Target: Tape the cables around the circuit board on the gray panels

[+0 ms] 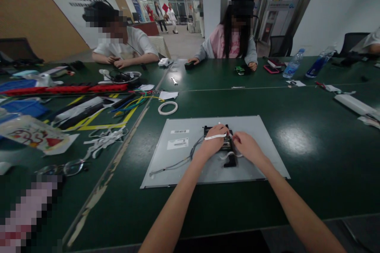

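Observation:
A flat grey panel (pixel 178 164) with white labels lies on the green table. On its middle sits a black electronic unit (pixel 226 143), largely covered by my hands. My left hand (pixel 216 139) is closed over the unit's top and left side, with a narrow white strip (pixel 215 136) across its back. At the unit's right side, my right hand (pixel 245 146) is closed in a pinch by a curling white strip; its fingertips are partly hidden. A black L-shaped piece (pixel 230 161) projects below the unit. A grey cable (pixel 178 164) runs left across the panel.
A white tape roll (pixel 168 108) lies beyond the panel, with a small wrench (pixel 174 81) farther back. Eyeglasses (pixel 73 168), cables and blue trays (pixel 25 110) crowd the left. Two people sit opposite; bottles (pixel 293 64) stand at back right.

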The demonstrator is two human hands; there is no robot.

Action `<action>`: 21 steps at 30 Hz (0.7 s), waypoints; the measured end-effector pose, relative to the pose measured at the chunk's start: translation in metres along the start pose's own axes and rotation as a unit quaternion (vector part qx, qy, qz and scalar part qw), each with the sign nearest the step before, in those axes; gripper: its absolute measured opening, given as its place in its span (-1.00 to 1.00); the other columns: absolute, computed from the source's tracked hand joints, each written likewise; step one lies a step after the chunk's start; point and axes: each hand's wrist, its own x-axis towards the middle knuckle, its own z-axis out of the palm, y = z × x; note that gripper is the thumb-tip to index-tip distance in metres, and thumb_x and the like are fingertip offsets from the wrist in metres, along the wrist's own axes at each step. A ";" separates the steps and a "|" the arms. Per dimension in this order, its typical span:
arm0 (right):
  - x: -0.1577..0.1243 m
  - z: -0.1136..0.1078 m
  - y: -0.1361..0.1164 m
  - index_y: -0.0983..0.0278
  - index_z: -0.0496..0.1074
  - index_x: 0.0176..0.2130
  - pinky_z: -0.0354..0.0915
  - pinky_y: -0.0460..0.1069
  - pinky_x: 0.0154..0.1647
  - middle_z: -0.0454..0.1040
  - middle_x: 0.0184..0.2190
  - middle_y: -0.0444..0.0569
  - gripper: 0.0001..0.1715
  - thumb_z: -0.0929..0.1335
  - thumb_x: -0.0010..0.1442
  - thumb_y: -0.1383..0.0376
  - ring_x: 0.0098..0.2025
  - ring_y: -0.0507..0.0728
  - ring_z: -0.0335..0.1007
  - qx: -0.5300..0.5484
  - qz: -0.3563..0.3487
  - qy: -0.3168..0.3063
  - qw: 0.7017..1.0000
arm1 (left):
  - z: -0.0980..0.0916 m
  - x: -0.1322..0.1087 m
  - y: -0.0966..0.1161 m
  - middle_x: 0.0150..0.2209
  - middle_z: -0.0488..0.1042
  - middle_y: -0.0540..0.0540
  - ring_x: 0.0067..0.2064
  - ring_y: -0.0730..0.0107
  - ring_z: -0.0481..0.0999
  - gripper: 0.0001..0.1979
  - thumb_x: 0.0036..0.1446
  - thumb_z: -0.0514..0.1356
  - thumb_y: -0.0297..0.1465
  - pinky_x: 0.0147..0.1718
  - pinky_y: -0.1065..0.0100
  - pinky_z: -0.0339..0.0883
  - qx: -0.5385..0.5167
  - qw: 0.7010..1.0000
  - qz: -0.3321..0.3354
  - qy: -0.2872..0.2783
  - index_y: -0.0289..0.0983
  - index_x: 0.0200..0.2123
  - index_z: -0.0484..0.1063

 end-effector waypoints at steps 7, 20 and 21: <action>0.007 0.003 -0.014 0.32 0.40 -0.21 0.18 -0.03 -0.25 0.47 -0.29 0.09 -0.70 0.14 0.25 0.30 -0.23 0.17 0.39 -0.087 0.059 -0.013 0.994 | -0.006 0.004 0.004 -0.11 0.33 -0.12 -0.10 0.34 0.33 -0.68 0.07 -0.06 -0.64 -0.05 0.28 0.23 0.061 0.996 -0.006 -0.059 -0.27 -0.19 0.36; 0.001 -0.002 -0.021 0.35 0.42 -0.15 0.22 0.01 -0.21 0.48 -0.28 0.17 -0.64 0.14 0.27 0.27 -0.20 0.21 0.42 -0.112 0.041 -0.010 0.993 | -0.003 0.020 0.007 -0.26 0.39 -0.15 -0.26 0.34 0.38 -0.72 0.04 -0.01 -0.63 -0.25 0.37 0.30 0.099 0.989 -0.028 -0.107 -0.32 -0.25 0.41; -0.001 -0.002 -0.020 0.35 0.42 -0.16 0.21 0.01 -0.21 0.48 -0.29 0.17 -0.65 0.14 0.26 0.27 -0.21 0.21 0.42 -0.106 0.041 -0.006 0.994 | -0.003 0.019 0.008 -0.26 0.40 -0.14 -0.24 0.35 0.38 -0.73 0.03 -0.01 -0.64 -0.24 0.38 0.29 0.101 0.989 -0.026 -0.104 -0.32 -0.27 0.41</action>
